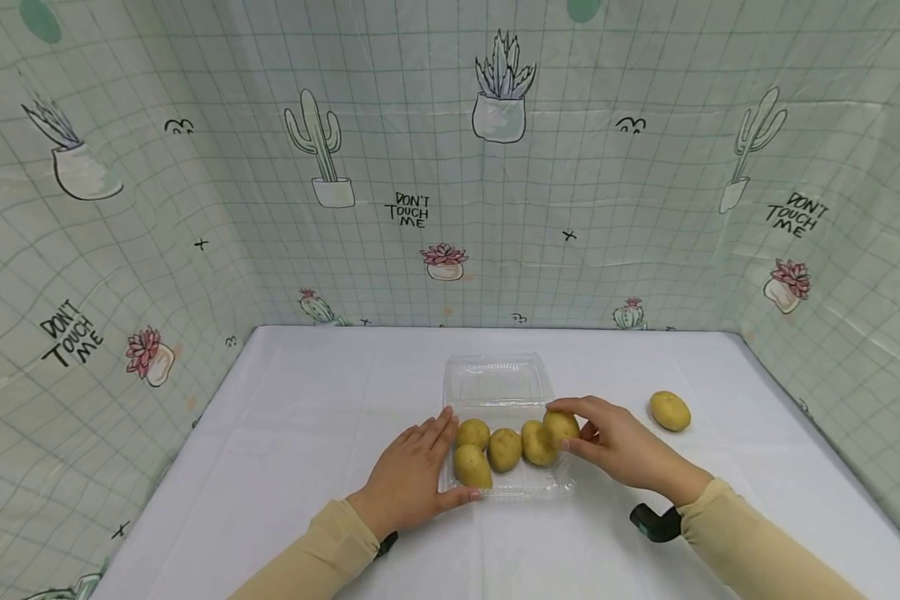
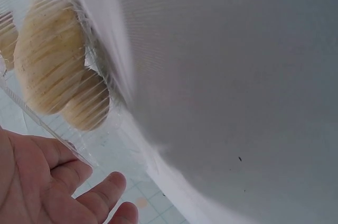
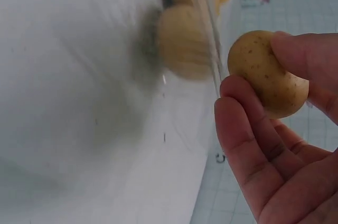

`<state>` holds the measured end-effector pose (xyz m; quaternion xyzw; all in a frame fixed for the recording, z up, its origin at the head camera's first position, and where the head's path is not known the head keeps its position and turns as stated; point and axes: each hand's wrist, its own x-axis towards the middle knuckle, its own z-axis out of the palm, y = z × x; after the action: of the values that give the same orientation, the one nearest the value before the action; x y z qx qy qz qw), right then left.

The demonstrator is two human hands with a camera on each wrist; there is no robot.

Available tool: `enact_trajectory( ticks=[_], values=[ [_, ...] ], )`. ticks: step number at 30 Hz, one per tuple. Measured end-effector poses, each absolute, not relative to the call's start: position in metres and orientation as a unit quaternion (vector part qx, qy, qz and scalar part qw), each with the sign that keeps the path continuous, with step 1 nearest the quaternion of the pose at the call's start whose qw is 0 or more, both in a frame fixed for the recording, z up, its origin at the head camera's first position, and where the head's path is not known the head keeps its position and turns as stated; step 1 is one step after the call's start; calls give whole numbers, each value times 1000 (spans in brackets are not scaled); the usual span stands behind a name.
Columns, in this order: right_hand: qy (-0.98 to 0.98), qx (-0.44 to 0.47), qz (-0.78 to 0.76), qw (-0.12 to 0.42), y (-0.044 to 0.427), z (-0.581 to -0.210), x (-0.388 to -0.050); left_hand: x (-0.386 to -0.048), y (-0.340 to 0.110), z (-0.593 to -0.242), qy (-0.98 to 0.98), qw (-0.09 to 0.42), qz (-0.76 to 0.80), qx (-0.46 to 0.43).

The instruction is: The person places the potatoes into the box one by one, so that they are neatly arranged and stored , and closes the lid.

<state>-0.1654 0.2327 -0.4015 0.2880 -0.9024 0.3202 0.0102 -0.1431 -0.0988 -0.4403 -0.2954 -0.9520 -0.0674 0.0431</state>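
Observation:
A clear plastic container [image 1: 521, 492] with its lid tipped back holds several yellow potatoes [image 1: 504, 451]. Along its left side lies my left hand [image 1: 408, 479], fingers extended and touching the edge; the left wrist view shows the fingers [image 2: 68, 174] by the clear wall. My right hand [image 1: 622, 446] pinches one potato [image 1: 560, 426] between thumb and fingers at the container's right side. In the right wrist view this speckled potato [image 3: 266, 73] is held above the rim, beside the potatoes inside. In the head view it overlaps the rightmost potato inside; whether they touch, I cannot tell.
One loose potato [image 1: 670, 411] lies on the white table [image 1: 330, 383], beyond my right hand and to its right. A dark strap piece [image 1: 656, 523] shows under the right wrist. Patterned cloth walls [image 1: 412, 125] stand around the table's back and sides.

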Motion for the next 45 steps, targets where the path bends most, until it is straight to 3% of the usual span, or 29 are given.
enact_trajectory(
  ticks=[20,45],
  values=[
    [-874,349,338,-21,192,-407,-157,-143,-98,-440,-950,51,-67,-301],
    [-876,363,314,-40,178,-417,-151,-143,-99,-441,-950,55,-68,-299]
  ],
)
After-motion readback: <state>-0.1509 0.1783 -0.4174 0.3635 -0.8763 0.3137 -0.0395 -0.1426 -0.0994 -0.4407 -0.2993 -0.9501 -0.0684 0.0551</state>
